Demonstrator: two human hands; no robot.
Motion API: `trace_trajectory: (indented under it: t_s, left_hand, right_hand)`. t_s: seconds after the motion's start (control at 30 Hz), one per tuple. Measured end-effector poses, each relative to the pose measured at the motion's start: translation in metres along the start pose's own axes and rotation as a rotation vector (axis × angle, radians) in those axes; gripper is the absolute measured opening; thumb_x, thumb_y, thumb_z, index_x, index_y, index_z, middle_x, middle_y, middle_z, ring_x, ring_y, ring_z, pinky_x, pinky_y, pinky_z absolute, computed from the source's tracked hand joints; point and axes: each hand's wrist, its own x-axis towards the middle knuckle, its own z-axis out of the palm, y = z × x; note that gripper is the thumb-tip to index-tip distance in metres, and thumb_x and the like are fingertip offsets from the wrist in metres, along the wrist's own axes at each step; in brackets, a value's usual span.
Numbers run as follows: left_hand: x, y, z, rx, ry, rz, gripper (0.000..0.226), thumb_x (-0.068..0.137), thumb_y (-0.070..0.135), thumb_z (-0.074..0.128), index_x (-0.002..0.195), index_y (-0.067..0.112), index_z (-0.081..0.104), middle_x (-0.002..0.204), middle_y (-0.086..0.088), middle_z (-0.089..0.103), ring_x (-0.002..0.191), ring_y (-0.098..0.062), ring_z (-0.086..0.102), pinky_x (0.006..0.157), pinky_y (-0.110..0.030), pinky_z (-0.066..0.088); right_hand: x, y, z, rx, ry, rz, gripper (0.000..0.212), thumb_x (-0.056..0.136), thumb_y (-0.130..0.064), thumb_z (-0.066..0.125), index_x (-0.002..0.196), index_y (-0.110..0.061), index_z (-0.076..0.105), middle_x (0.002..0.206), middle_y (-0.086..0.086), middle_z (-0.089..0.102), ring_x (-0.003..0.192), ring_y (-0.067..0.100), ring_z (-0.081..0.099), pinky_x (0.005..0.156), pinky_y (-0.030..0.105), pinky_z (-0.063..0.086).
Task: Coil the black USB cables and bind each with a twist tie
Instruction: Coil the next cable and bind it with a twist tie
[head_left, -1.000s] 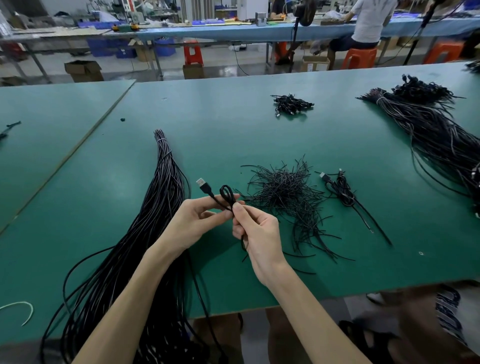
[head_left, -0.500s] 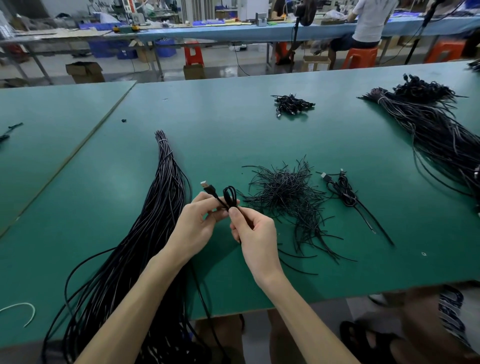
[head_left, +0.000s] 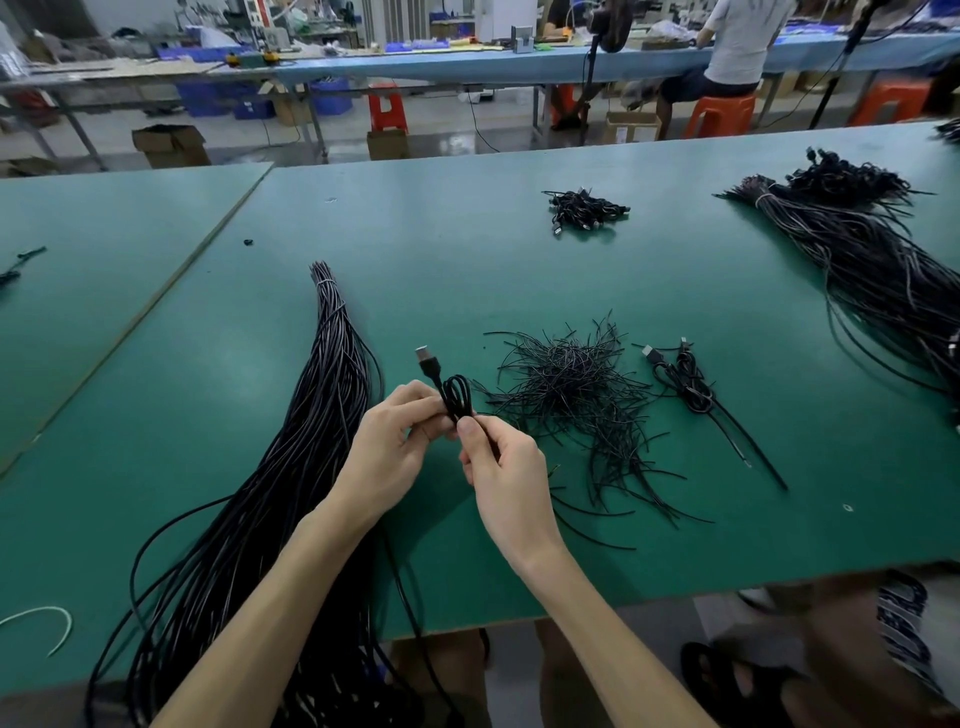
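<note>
Pinching the cable's (head_left: 456, 397) first loops are left hand (head_left: 387, 449) and right hand (head_left: 506, 480); one coil (head_left: 687, 387) seems tied, the bundle (head_left: 322, 415) waits.

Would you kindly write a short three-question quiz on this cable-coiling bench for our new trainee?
1. True or false: the left hand and the right hand both hold the same black USB cable.
2. Multiple choice: the pile of loose twist ties lies (A) to the left of the hands, (B) to the right of the hands, (C) on the floor.
3. Fill in: the long bundle of straight cables lies on the person's ___ side.

Key: 1 true; 2 B; 3 left.
</note>
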Motion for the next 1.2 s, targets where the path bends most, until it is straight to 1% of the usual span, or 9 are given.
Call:
trace_trajectory:
  t_s: [0.17, 0.33, 0.47, 0.6, 0.73, 0.87, 0.93, 1.03, 1.2]
  left_hand:
    - [-0.0003, 0.0044, -0.0006, 0.121, 0.06, 0.11, 0.009, 0.093, -0.001, 0.07, 0.094, 0.005, 0.077, 0.089, 0.004, 0.064, 0.084, -0.008, 0.063, 0.079, -0.025, 0.053]
    - [-0.001, 0.003, -0.0022, 0.208, 0.055, 0.172, 0.009, 0.095, 0.004, 0.071, 0.1, 0.004, 0.077, 0.093, 0.0, 0.064, 0.084, -0.021, 0.064, 0.075, -0.042, 0.057]
    - [-0.0009, 0.0029, -0.002, 0.199, 0.047, 0.191, 0.011, 0.098, 0.015, 0.068, 0.102, 0.008, 0.076, 0.093, 0.005, 0.062, 0.08, -0.013, 0.061, 0.071, -0.033, 0.054]
    - [0.0001, 0.003, -0.0026, 0.168, 0.032, 0.19, 0.014, 0.1, 0.024, 0.063, 0.094, 0.016, 0.073, 0.092, 0.011, 0.059, 0.078, -0.013, 0.061, 0.067, -0.024, 0.049]
    - [0.0015, 0.0024, -0.0014, 0.051, -0.025, 0.076, 0.021, 0.102, 0.022, 0.061, 0.084, 0.02, 0.07, 0.086, 0.009, 0.059, 0.073, -0.02, 0.059, 0.062, -0.03, 0.046]
    - [0.0021, 0.0042, -0.0027, -0.118, -0.073, -0.082, 0.025, 0.097, 0.026, 0.06, 0.078, 0.014, 0.069, 0.081, 0.004, 0.059, 0.071, -0.028, 0.057, 0.065, -0.043, 0.044]
    - [0.0021, 0.0071, -0.0031, -0.193, -0.093, -0.135, 0.026, 0.095, 0.025, 0.06, 0.074, 0.011, 0.066, 0.077, 0.004, 0.056, 0.067, -0.025, 0.051, 0.064, -0.036, 0.038]
    - [0.0031, 0.0088, -0.0039, -0.318, -0.146, -0.227, 0.027, 0.093, 0.025, 0.059, 0.072, 0.008, 0.062, 0.063, 0.01, 0.05, 0.056, -0.009, 0.04, 0.055, -0.022, 0.031]
    - [0.0018, 0.0048, -0.0074, -0.587, -0.248, -0.373, 0.025, 0.094, 0.026, 0.062, 0.075, 0.01, 0.061, 0.061, 0.005, 0.044, 0.052, -0.012, 0.029, 0.051, -0.023, 0.025]
  right_hand:
    - [0.0006, -0.0009, -0.0002, 0.026, 0.002, 0.022, 0.028, 0.109, -0.036, 0.051, 0.103, -0.019, 0.073, 0.066, -0.011, 0.057, 0.058, 0.002, 0.049, 0.057, 0.018, 0.041]
    - [0.0, -0.0019, 0.0003, 0.091, 0.016, 0.037, 0.024, 0.107, -0.034, 0.055, 0.097, -0.02, 0.072, 0.062, -0.015, 0.054, 0.057, 0.003, 0.044, 0.055, 0.019, 0.038]
    - [0.0, -0.0025, 0.0001, 0.073, 0.06, 0.033, 0.023, 0.107, -0.034, 0.054, 0.101, -0.022, 0.072, 0.066, -0.022, 0.06, 0.063, 0.001, 0.05, 0.061, 0.018, 0.04]
    - [-0.0003, -0.003, -0.0001, 0.053, 0.046, 0.042, 0.027, 0.11, -0.034, 0.048, 0.098, -0.021, 0.069, 0.068, -0.015, 0.056, 0.062, 0.002, 0.047, 0.062, 0.021, 0.04]
    - [-0.0001, -0.003, -0.0003, 0.042, 0.021, 0.026, 0.027, 0.11, -0.032, 0.048, 0.1, -0.019, 0.07, 0.069, -0.017, 0.058, 0.062, 0.0, 0.049, 0.06, 0.019, 0.041]
    - [-0.0002, -0.003, -0.001, 0.033, 0.03, -0.014, 0.023, 0.108, -0.027, 0.054, 0.104, -0.015, 0.073, 0.073, -0.025, 0.064, 0.068, -0.003, 0.057, 0.065, 0.014, 0.043]
    - [-0.0005, -0.0038, -0.0006, 0.013, 0.052, -0.048, 0.018, 0.106, -0.024, 0.059, 0.101, -0.016, 0.074, 0.082, -0.016, 0.069, 0.074, -0.001, 0.059, 0.07, 0.013, 0.043]
    - [-0.0013, -0.0041, -0.0009, -0.002, 0.102, -0.097, 0.011, 0.103, -0.018, 0.064, 0.097, -0.024, 0.072, 0.089, -0.007, 0.07, 0.076, 0.001, 0.06, 0.071, 0.012, 0.043]
    - [-0.002, -0.0034, -0.0012, 0.02, 0.15, -0.12, 0.014, 0.099, -0.012, 0.068, 0.097, -0.026, 0.071, 0.089, -0.007, 0.07, 0.072, 0.005, 0.061, 0.067, 0.013, 0.046]
